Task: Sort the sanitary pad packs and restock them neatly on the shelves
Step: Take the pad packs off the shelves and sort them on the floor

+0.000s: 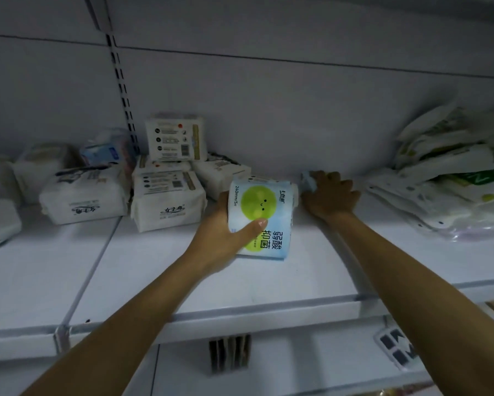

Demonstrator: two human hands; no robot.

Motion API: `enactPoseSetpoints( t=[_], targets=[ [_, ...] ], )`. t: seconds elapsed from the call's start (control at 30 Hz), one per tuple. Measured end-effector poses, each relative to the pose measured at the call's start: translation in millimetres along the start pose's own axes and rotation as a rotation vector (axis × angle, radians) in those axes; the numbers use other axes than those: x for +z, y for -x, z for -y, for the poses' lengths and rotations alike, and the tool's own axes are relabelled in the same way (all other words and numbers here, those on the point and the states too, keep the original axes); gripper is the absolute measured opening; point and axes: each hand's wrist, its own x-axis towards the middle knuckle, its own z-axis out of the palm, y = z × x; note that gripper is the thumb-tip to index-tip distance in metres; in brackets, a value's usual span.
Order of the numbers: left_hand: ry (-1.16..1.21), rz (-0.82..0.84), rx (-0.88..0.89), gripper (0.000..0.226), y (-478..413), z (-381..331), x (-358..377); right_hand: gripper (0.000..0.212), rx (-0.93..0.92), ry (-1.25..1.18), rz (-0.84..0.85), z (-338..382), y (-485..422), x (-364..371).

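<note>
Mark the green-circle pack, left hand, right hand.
green-circle pack point(259, 202): head view, on the green circle.
left hand point(221, 230): head view, thumb base; it grips that pack.
right hand point(332, 195): head view, knuckles; it grips a pale blue pack point(307, 180).

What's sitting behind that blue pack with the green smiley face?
Behind the smiley pack, white packs show at its left, and the right hand grips a pale blue pack at its right. Directly behind it is covered.
</note>
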Motion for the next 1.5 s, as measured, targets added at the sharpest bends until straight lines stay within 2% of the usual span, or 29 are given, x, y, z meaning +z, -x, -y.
enactPoseSetpoints(
  t=[0.07,0.13,0.17,0.2,0.27,0.33,0.4,0.47,0.53,0.57,0.67,0.73,0.8,0.83,0.9,0.97,1.0,1.07,1.1,1.13,1.2,1.27,1.33,1.37,1.4,1.43,1.5],
  targets=[
    [0.012,-0.005,-0.002,0.049,0,2,0,0.049,0.000,-0.165,0.000,8,10,-11],
    [0.016,-0.007,-0.016,0.051,0,1,-1,0.043,0.118,-0.603,-0.047,12,19,-36],
    [0.017,-0.014,-0.023,0.050,0,0,-1,0.039,0.168,-0.821,-0.109,13,25,-51],
    [0.008,-0.025,-0.021,0.045,3,-4,-1,0.035,0.161,-0.939,-0.208,16,34,-67],
    [-0.102,-0.132,-0.016,0.039,6,-11,-3,0.031,-0.015,-0.986,-0.408,28,67,-95],
    [-0.177,-0.271,0.000,0.047,18,-20,-9,0.031,-0.237,-1.038,-0.510,49,111,-115],
    [-0.111,-0.351,0.023,0.056,36,-35,-18,0.042,-0.395,-1.012,-0.597,67,155,-124],
    [-0.038,-0.388,0.028,0.053,59,-59,-34,0.053,-0.523,-0.910,-0.652,90,197,-119],
    [0.076,-0.395,0.049,0.033,81,-79,-61,0.064,-0.663,-0.816,-0.550,121,237,-109],
    [0.177,-0.366,0.057,0.031,94,-86,-80,0.065,-0.733,-0.808,-0.476,140,259,-102],
    [0.488,-0.272,0.072,0.069,150,-93,-144,0.044,-0.875,-0.986,-0.396,201,324,-95],
    [0.517,-0.310,0.111,0.081,201,-95,-186,0.033,-0.900,-1.135,-0.374,240,362,-102],
    [0.450,-0.403,0.083,0.096,252,-98,-227,0.028,-0.900,-1.266,-0.239,278,403,-110],
    [0.410,-0.461,0.062,0.101,278,-98,-250,0.029,-0.879,-1.356,-0.118,295,422,-114],
    [0.351,-0.576,0.057,0.092,331,-97,-294,0.042,-0.805,-1.504,0.130,329,457,-119],
    [0.339,-0.692,0.038,0.076,385,-99,-334,0.069,-0.749,-1.464,0.251,363,485,-119],
    [0.335,-0.729,0.025,0.072,412,-102,-350,0.085,-0.737,-1.404,0.378,382,496,-116],
    [0.336,-0.781,0.008,0.071,461,-105,-382,0.108,-0.760,-1.317,0.852,417,525,-112],
    [0.355,-0.794,-0.012,0.069,483,-104,-396,0.111,-0.790,-1.304,1.114,433,541,-107],
    [0.357,-0.803,-0.037,0.065,503,-104,-409,0.106,-0.823,-1.294,1.304,448,558,-100],
    [0.235,-0.870,-0.089,0.048,541,-101,-434,0.093,-0.914,-1.272,1.497,472,597,-90],
    [0.063,-0.987,-0.138,0.038,573,-98,-456,0.071,-0.961,-1.273,1.513,495,634,-84],
    [-0.046,-1.108,-0.213,0.040,600,-91,-478,0.033,-0.947,-1.347,1.440,521,664,-71],
    [-0.092,-1.176,-0.257,0.042,611,-84,-490,0.031,-0.900,-1.369,1.400,536,676,-62],
    [-0.153,-1.242,-0.310,0.041,622,-76,-503,0.038,-0.868,-1.354,1.350,551,687,-52],
    [-0.216,-1.297,-0.366,0.041,633,-65,-517,0.049,-0.858,-1.303,1.282,570,698,-36],
    [-0.303,-1.329,-0.432,0.048,645,-48,-534,0.072,-0.949,-1.166,1.066,595,715,-10]
  ],
)
